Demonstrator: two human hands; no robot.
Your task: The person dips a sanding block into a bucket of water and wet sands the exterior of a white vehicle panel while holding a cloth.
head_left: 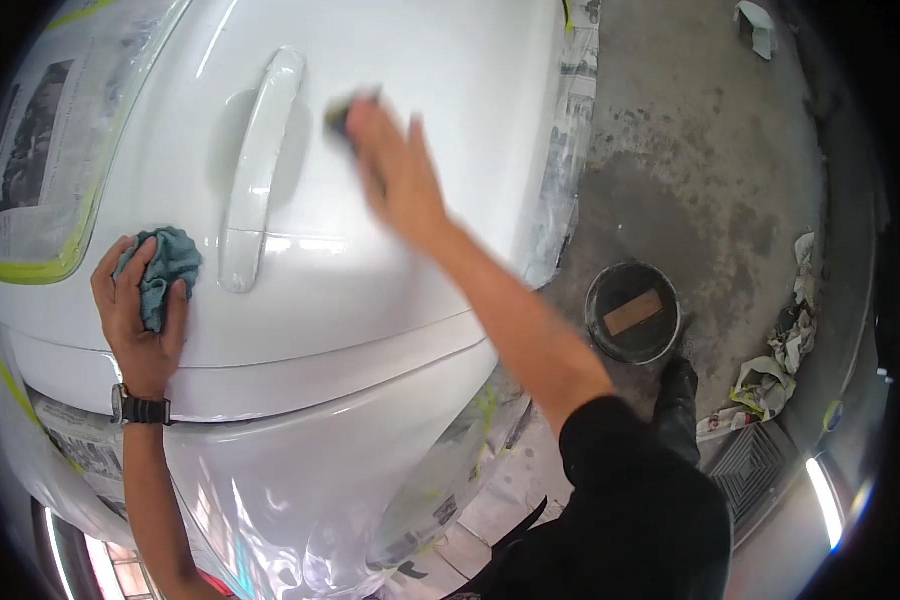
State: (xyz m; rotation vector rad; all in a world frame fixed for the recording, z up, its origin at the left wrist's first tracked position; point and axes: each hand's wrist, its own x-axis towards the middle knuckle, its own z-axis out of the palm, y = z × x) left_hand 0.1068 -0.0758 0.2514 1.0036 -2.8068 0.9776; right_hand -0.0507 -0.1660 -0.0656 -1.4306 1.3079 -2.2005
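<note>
The right hand (395, 170) pinches a dark pad (341, 117) (too blurred to tell contact) over the white panel (450, 90); left of it, the long door handle (257, 165) points away, near end beside the left hand (135, 318), curled around a teal cloth (173, 265). Behind and right of the right hand, a bucket (620, 357) holds a brown block (633, 312).

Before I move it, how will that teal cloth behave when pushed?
The teal cloth looks floppy, judging by its crumpled folds. It is probably light, bunched small enough for the left hand. It may slide readily, since the white panel looks glossy.
</note>
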